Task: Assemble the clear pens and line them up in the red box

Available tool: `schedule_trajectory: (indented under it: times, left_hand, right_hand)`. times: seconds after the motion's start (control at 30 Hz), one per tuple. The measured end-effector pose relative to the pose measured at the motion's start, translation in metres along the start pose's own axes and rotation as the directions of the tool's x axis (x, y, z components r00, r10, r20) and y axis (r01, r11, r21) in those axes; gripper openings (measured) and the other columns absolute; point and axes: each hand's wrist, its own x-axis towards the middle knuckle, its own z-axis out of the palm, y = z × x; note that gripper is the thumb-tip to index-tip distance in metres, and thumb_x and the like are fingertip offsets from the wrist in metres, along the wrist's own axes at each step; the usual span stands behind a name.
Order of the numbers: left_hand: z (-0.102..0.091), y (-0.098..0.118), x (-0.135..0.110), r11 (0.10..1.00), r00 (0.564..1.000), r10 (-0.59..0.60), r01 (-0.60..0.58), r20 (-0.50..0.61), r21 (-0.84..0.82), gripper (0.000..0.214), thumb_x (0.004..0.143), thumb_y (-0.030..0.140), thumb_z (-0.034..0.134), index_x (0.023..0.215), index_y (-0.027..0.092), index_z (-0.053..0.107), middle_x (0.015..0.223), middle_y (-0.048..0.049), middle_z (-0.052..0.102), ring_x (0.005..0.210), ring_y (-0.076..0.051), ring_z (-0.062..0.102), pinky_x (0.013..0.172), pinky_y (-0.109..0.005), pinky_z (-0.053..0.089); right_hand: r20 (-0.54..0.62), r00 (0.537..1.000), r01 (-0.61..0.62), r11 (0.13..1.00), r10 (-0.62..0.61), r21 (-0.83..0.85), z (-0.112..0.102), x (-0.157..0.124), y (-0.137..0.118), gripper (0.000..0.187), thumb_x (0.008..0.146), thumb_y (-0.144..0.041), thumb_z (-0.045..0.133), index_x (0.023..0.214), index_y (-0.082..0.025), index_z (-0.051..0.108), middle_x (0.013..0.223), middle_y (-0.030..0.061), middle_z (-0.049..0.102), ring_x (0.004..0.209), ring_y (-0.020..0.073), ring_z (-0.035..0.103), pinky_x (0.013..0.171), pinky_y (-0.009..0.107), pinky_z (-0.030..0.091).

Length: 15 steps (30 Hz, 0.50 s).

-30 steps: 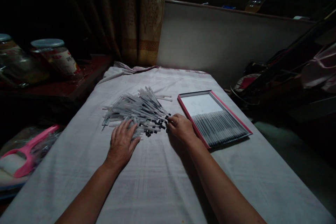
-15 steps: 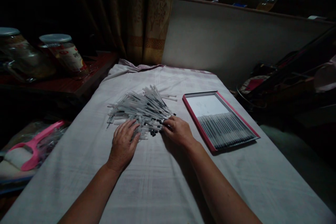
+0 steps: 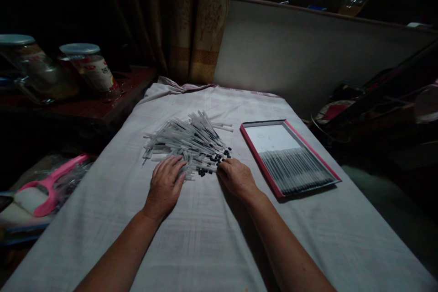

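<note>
A loose heap of thin clear pens with black tips (image 3: pixel 188 142) lies on a table covered by a pale cloth (image 3: pixel 205 237). My left hand (image 3: pixel 166 185) rests flat on the near edge of the heap, fingers stretched out. My right hand (image 3: pixel 236 175) sits at the heap's right corner with its fingers curled onto the black pen ends; what they pinch is too small to make out. To the right lies a flat red-rimmed box (image 3: pixel 289 157), its near half filled with a neat row of the same pens.
Two lidded jars (image 3: pixel 91 70) stand on a dark wooden shelf at the left. A pink-handled tool (image 3: pixel 51 185) lies lower left beside the table. A curtain (image 3: pixel 191 23) hangs behind, and dark clutter (image 3: pixel 376 100) fills the right.
The view has shifted slightly. My right hand moved a little along the heap's right corner among the black pen ends. My left hand has stayed flat on the heap.
</note>
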Motion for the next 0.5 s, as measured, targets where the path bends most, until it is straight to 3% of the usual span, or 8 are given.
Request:
schedule_trajectory:
  times: [0.07, 0.17, 0.3, 0.4, 0.47, 0.5]
  left_hand:
    - [-0.003, 0.001, 0.001, 1.0, 1.0, 0.008, -0.008, -0.013, -0.011, 0.026, 0.096, 0.023, 0.051, 0.121, 0.019, 0.059, 0.125, -0.0117, 0.066, 0.123, -0.028, 0.056, 0.105, -0.048, 0.042]
    - [-0.008, 0.006, 0.004, 0.999, 0.998, 0.034, -0.036, -0.051, -0.04, 0.028, 0.096, 0.021, 0.052, 0.123, 0.019, 0.058, 0.123, -0.0111, 0.067, 0.122, -0.026, 0.057, 0.107, -0.047, 0.041]
    - [-0.015, 0.02, 0.008, 0.987, 0.99, 0.136, -0.138, -0.032, -0.082, 0.033, 0.095, 0.025, 0.055, 0.127, 0.021, 0.058, 0.123, -0.0094, 0.068, 0.122, -0.025, 0.057, 0.111, -0.048, 0.036]
    - [-0.015, 0.025, 0.008, 0.979, 0.982, 0.185, -0.18, 0.035, -0.097, 0.025, 0.096, 0.026, 0.053, 0.119, 0.022, 0.062, 0.106, -0.0054, 0.075, 0.104, -0.022, 0.066, 0.109, -0.048, 0.036]
    - [-0.014, 0.025, 0.007, 0.981, 0.985, 0.17, -0.166, 0.042, -0.097, 0.02, 0.098, 0.025, 0.05, 0.111, 0.022, 0.065, 0.095, -0.0032, 0.076, 0.088, -0.02, 0.069, 0.105, -0.046, 0.039]
    - [-0.014, 0.023, 0.006, 0.984, 0.987, 0.155, -0.151, 0.033, -0.094, 0.019, 0.098, 0.025, 0.049, 0.109, 0.021, 0.065, 0.093, -0.0031, 0.076, 0.084, -0.019, 0.069, 0.102, -0.044, 0.041]
  right_hand:
    - [-0.048, 0.998, -0.034, 0.997, 0.037, 0.068, -0.004, -0.005, 0.007, 0.016, 0.09, -0.022, 0.056, 0.098, -0.019, 0.069, 0.099, 0.0095, 0.07, 0.091, 0.022, 0.063, 0.074, 0.029, 0.043]
    - [-0.125, 0.99, -0.024, 0.949, 0.066, 0.313, -0.01, -0.016, 0.015, 0.018, 0.089, -0.023, 0.054, 0.099, -0.018, 0.068, 0.09, 0.007, 0.071, 0.079, 0.0188, 0.063, 0.071, 0.028, 0.044]
    - [-0.194, 0.98, 0.096, 0.745, 0.046, 0.66, -0.008, -0.025, 0.005, 0.018, 0.087, -0.027, 0.055, 0.091, -0.018, 0.07, 0.08, 0.0032, 0.07, 0.071, 0.0158, 0.062, 0.066, 0.026, 0.046]
    - [-0.168, 0.986, 0.127, 0.591, 0.015, 0.796, 0.001, -0.022, -0.01, 0.018, 0.084, -0.029, 0.058, 0.091, -0.018, 0.071, 0.077, 0.001, 0.069, 0.067, 0.0143, 0.061, 0.061, 0.025, 0.046]
    - [-0.155, 0.988, 0.126, 0.541, 0.008, 0.831, 0.008, -0.016, -0.015, 0.023, 0.083, -0.027, 0.059, 0.101, -0.019, 0.07, 0.08, 0.0008, 0.07, 0.068, 0.0144, 0.062, 0.06, 0.024, 0.047]
    - [-0.159, 0.987, 0.123, 0.56, 0.016, 0.819, 0.011, -0.011, -0.016, 0.026, 0.083, -0.025, 0.059, 0.105, -0.02, 0.07, 0.084, 0.0016, 0.071, 0.071, 0.0151, 0.064, 0.062, 0.025, 0.048]
